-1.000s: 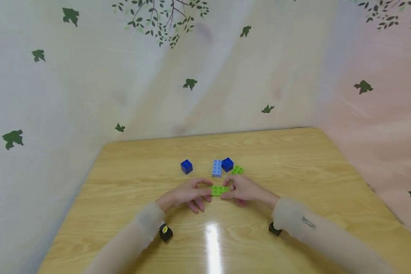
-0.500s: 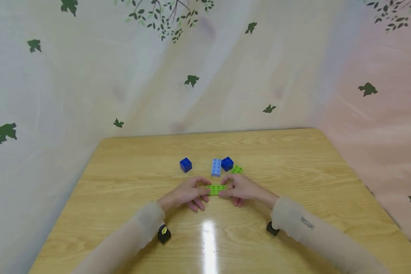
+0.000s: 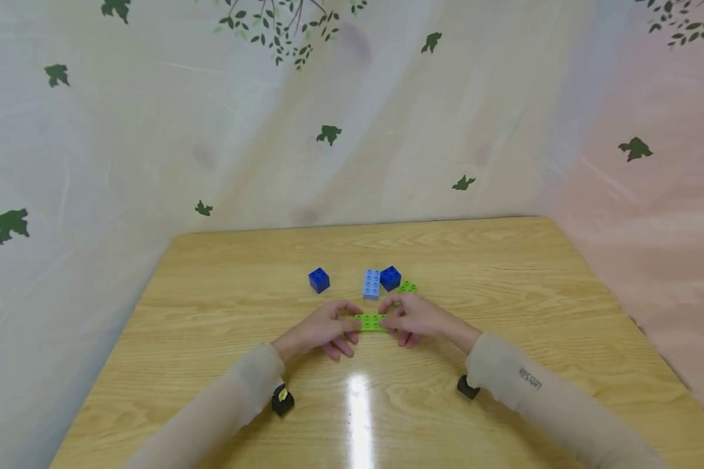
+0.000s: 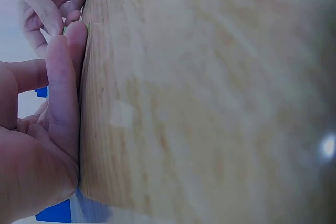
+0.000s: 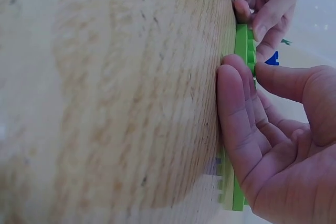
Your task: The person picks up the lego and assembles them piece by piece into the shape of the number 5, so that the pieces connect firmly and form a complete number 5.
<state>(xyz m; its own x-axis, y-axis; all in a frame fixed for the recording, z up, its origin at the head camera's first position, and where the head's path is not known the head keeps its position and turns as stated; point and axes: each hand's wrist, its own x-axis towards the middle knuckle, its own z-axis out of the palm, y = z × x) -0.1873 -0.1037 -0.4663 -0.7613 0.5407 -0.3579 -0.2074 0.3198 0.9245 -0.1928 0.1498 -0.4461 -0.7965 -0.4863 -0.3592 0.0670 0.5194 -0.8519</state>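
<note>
A flat lime-green building brick with studs on top lies on the table in front of me. My left hand holds its left end between thumb and fingers. At the other end, my right hand pinches the brick, its thumb against the studded side in the right wrist view, where the green brick shows edge-on close to the tabletop. In the left wrist view the fingers of the left hand mostly hide the brick.
Behind the hands stand a light-blue brick, a dark-blue brick beside it, and another dark-blue brick farther left. A second green brick is partly covered by the right hand. A patterned cloth hangs behind the wooden table.
The head view has shifted slightly. Both hands stay at the green brick's ends; the right fingers have moved a little farther over its right end. The other bricks lie as before.
</note>
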